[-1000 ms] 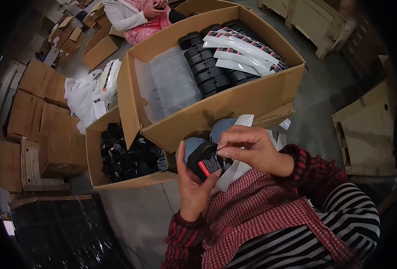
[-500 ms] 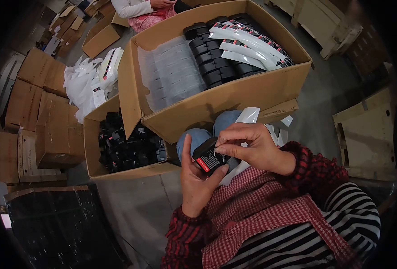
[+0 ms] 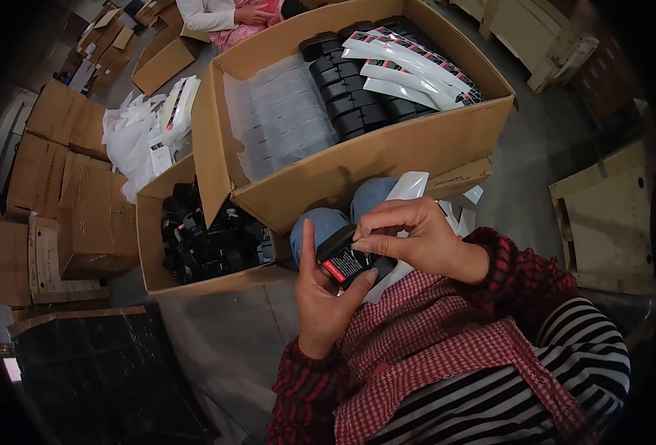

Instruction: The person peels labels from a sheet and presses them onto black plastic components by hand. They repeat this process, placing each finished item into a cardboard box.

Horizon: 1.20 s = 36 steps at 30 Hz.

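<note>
Over my lap, my left hand (image 3: 325, 308) grips a black plastic part (image 3: 334, 242), its thumb along the lower edge and the index finger pointing up. A black label (image 3: 347, 265) with a red end and small white print lies on the part's face. My right hand (image 3: 428, 241) is closed in a pinch at the label's upper edge, thumb and index fingertip together there. Beneath that hand, a white glossy strip (image 3: 408, 185) rests across my knees. The far side of the part is hidden by my fingers.
A large carton (image 3: 387, 159) ahead holds rows of black parts (image 3: 346, 93), clear plastic wrap (image 3: 279, 111) and label sheets (image 3: 417, 70). On the left, a smaller carton (image 3: 146, 245) contains loose black parts. Another person (image 3: 246, 16) sits beyond. Stacked cartons (image 3: 94, 222) stand at left.
The view has shifted slightly. Both hands keep nearly the same pose on the black part, with the right fingertips still at the label's upper edge.
</note>
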Each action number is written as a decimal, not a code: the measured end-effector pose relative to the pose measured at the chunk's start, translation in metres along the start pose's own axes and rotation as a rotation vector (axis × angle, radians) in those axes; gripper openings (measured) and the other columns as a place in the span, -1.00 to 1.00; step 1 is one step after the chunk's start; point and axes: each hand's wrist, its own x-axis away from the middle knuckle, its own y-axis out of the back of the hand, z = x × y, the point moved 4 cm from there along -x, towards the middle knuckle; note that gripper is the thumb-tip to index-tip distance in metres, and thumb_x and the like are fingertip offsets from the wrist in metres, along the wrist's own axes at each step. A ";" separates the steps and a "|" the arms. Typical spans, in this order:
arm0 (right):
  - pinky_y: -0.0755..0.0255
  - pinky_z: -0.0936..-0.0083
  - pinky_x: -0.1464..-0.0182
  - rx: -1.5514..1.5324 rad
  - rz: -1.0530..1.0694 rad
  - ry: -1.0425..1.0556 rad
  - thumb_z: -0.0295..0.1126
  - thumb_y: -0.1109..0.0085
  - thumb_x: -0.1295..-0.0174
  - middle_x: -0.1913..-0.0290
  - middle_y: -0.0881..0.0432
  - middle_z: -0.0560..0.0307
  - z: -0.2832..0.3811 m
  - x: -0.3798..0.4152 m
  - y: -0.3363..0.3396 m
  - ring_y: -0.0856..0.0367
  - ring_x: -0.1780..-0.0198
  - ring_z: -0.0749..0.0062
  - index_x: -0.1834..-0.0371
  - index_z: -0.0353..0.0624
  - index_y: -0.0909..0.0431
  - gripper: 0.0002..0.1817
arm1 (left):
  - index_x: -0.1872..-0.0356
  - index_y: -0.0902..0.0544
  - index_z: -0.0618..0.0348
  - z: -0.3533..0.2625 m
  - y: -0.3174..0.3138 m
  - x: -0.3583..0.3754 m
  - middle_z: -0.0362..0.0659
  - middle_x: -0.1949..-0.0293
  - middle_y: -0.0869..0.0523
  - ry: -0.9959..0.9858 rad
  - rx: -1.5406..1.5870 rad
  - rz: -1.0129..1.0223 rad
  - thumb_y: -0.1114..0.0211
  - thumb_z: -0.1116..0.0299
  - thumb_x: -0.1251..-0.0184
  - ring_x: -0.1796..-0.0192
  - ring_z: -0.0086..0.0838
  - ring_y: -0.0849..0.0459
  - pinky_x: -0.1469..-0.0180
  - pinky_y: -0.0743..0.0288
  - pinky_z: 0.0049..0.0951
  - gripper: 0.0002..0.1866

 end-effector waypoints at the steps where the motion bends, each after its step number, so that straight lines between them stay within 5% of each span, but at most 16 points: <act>1: -0.45 0.63 0.21 -0.020 0.007 -0.013 -0.53 -0.36 -0.16 0.31 -0.67 0.19 0.000 0.000 0.000 -0.58 0.27 0.62 0.23 -0.25 -0.71 -0.88 | -0.53 0.25 0.20 0.000 0.000 0.000 0.07 -0.18 -0.54 0.004 0.001 0.001 -0.36 0.69 -0.17 -0.13 -0.36 -0.62 -0.18 -0.55 -0.37 0.07; 36: -0.50 0.63 0.16 -0.004 -0.009 -0.067 -0.60 -0.35 -0.14 0.26 -0.70 0.12 -0.006 0.003 0.000 -0.63 0.22 0.59 0.25 -0.30 -0.70 -0.88 | -0.53 0.12 0.24 0.000 -0.002 -0.002 0.04 -0.08 -0.61 0.028 -0.051 -0.054 -0.39 0.69 -0.12 -0.03 -0.39 -0.67 -0.05 -0.62 -0.39 0.03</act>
